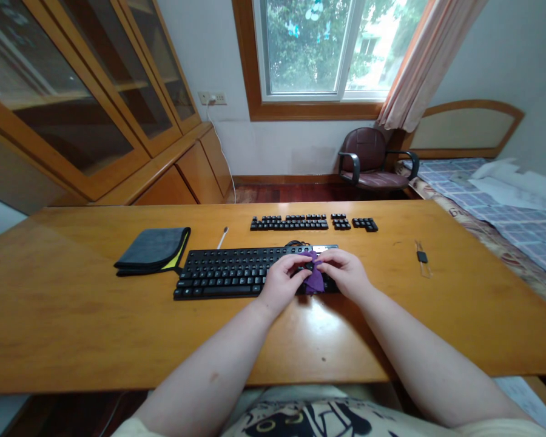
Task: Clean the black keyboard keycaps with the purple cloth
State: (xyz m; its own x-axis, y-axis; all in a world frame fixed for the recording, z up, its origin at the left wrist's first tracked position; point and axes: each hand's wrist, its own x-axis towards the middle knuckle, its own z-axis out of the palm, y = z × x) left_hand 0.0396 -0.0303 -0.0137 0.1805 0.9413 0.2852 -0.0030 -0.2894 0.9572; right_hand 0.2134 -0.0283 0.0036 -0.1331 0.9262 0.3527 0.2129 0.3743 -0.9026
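Both hands are together above the right part of a black keyboard (222,279). My left hand (284,278) pinches a small purple cloth (315,281), its fingertips and thumb closed near the middle. My right hand (344,273) is closed on the same cloth from the other side. Something small and dark, perhaps a keycap, shows between the fingertips; it is mostly hidden. A tail of the cloth hangs down toward the keyboard's front edge. The hands and cloth cover much of the keyboard's right end.
Rows of loose black keycaps (289,223) stand behind the keyboard. A folded grey cloth (153,247) with black edging lies to the left, near a small white-handled brush (222,237). A wire keycap puller (421,257) lies on the right of the wooden table (95,340).
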